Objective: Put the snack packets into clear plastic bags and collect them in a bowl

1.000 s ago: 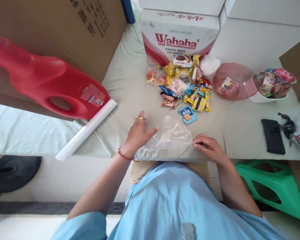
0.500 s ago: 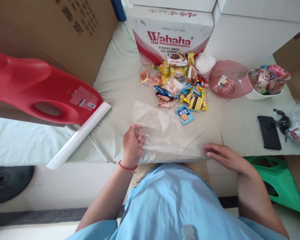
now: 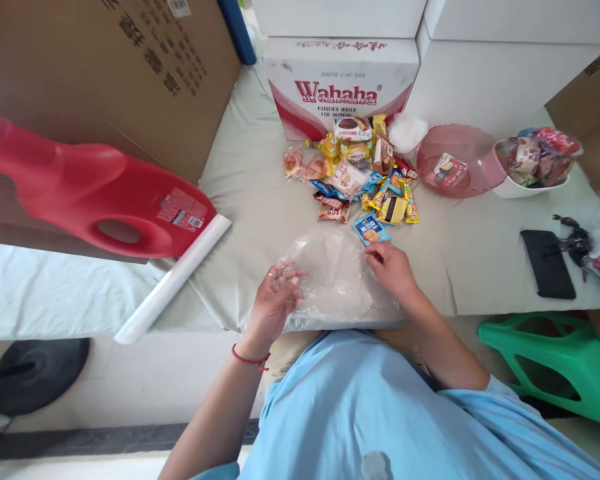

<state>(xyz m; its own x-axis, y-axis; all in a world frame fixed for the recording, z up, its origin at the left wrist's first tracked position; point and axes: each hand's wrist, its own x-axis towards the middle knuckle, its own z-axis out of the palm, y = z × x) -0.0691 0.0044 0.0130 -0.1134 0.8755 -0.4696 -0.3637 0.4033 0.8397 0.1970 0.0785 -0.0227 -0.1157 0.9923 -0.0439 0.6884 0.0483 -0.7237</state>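
Observation:
A clear plastic bag (image 3: 337, 280) lies crumpled on the cloth-covered table (image 3: 250, 207) right in front of me. My left hand (image 3: 276, 300) grips the bag's left edge with its fingers curled into the plastic. My right hand (image 3: 393, 269) pinches the bag's upper right corner, just below a blue snack packet (image 3: 371, 230). Behind the bag lies a pile of wrapped snacks (image 3: 355, 173).
A red jug (image 3: 100, 197) and a white roll (image 3: 173, 280) lie at the left. A Wahaha box (image 3: 340, 83) stands behind the snacks. A pink bowl (image 3: 455, 160), a white bowl of snacks (image 3: 535, 163), a black phone (image 3: 547, 263) and keys (image 3: 573, 240) lie right. A green stool (image 3: 555, 367) stands below.
My right hand has moved from the bag's lower right edge up and left to its upper right corner. The spread bag has bunched up between my hands. My left hand stays on its left edge.

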